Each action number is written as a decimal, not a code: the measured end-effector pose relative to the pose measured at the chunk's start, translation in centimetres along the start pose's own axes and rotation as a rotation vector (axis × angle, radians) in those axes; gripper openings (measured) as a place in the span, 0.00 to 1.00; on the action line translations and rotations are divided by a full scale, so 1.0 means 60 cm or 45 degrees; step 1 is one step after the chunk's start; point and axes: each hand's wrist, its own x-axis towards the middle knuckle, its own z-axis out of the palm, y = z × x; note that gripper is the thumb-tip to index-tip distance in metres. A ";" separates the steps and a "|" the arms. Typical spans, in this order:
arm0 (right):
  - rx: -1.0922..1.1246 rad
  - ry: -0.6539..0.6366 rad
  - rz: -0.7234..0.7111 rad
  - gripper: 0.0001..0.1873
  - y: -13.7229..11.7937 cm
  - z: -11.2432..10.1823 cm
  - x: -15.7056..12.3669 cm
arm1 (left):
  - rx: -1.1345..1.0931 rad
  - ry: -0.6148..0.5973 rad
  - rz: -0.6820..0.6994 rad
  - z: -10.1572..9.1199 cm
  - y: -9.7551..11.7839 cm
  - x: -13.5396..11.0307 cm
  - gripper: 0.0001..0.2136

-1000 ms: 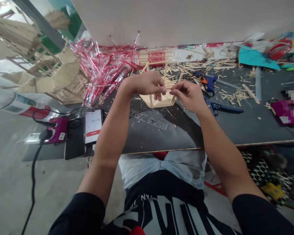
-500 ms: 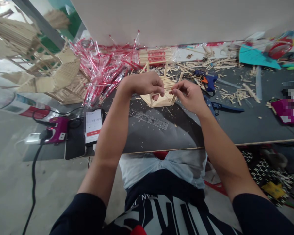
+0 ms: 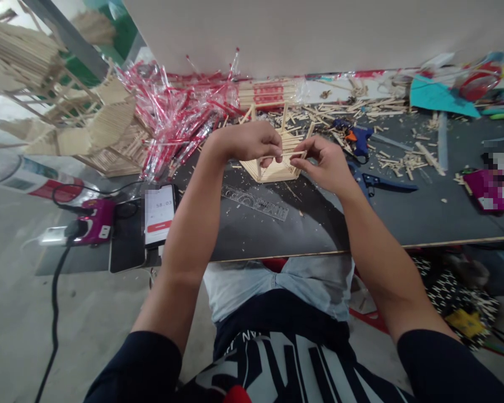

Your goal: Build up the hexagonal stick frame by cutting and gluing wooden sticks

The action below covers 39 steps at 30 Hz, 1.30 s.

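Observation:
A small hexagonal basket of thin wooden sticks (image 3: 273, 170) stands on the dark work board (image 3: 361, 218). My left hand (image 3: 252, 143) and my right hand (image 3: 319, 162) hover over it, fingers pinched. Between them they hold one thin wooden stick (image 3: 292, 153) level above the basket, the left hand at its left end and the right hand at its right end.
A clear ruler (image 3: 256, 202) lies just in front of the basket. A blue glue gun (image 3: 357, 137) and blue-handled cutters (image 3: 382, 183) lie to the right among stick offcuts. Red-and-clear wrappers (image 3: 180, 120) pile at the back left. A phone (image 3: 159, 212) sits at the left.
The two hands have drawn slightly apart, so the stick held between them now shows. The basket has not moved.

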 end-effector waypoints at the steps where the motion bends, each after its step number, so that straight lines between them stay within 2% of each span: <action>1: 0.006 -0.006 -0.010 0.25 0.000 0.000 0.000 | -0.009 -0.003 -0.011 0.000 0.001 0.000 0.11; 17: -0.022 0.009 -0.130 0.16 0.000 0.003 0.002 | 0.028 -0.048 -0.009 -0.002 -0.002 0.000 0.13; 24: 0.024 0.038 -0.137 0.24 0.003 0.007 0.003 | 0.088 -0.141 -0.031 -0.009 0.004 -0.004 0.16; 29: 0.041 0.055 -0.131 0.29 0.002 0.009 0.002 | 0.074 -0.146 -0.021 -0.010 0.005 -0.004 0.16; 39: 0.042 0.051 -0.117 0.25 0.007 0.011 0.003 | 0.079 -0.133 -0.005 -0.010 0.007 -0.005 0.16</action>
